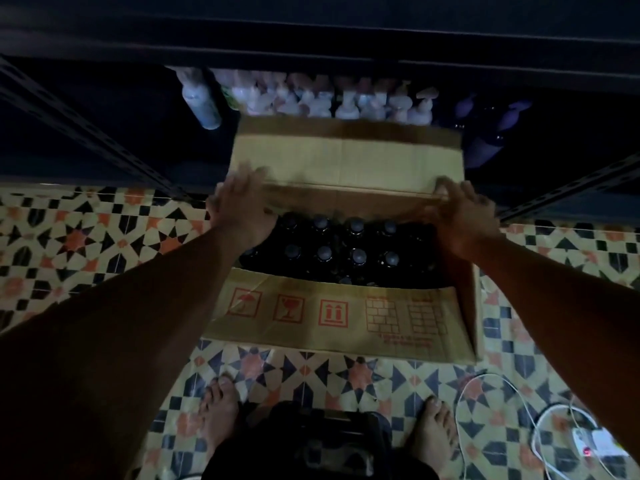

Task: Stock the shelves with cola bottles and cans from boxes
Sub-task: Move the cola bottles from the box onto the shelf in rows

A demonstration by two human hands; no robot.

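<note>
A floor of patterned tiles (104,244), in cream, black, orange and blue star shapes, is seen under dim light. On it stands an open cardboard box (332,317), taken here as the landmark. Beyond the box a dark metal shelving unit (86,123) is seen, its slotted uprights slanting down to the floor on either side of the box. On the low shelf just behind the box a row of pale plastic bottles (322,98) is packed, with a whitish bottle (201,98) at the left end and dark purple-capped spray bottles (491,129) to the right.

Inside the box, dark cola bottles (341,251) with grey caps are stood upright in rows; they fill the visible opening. The near flap of the box is folded outward toward the viewer and bears red handling symbols. The far flap (346,161) is raised and is held at both ends.

The left hand (239,206) is laid on the left end of the far flap, fingers spread and fairly straight over its edge. The right hand (464,213) is placed at the right end, its fingers curled over the flap's fold; the grip is blurred, so how tightly it is held cannot be told.

Nearer than the box, two bare feet (218,414) are planted on the tiles, with a dark device between them. To the right of the box, white cables (498,403) and a small white plug block with a red light are lying on the floor.
</note>
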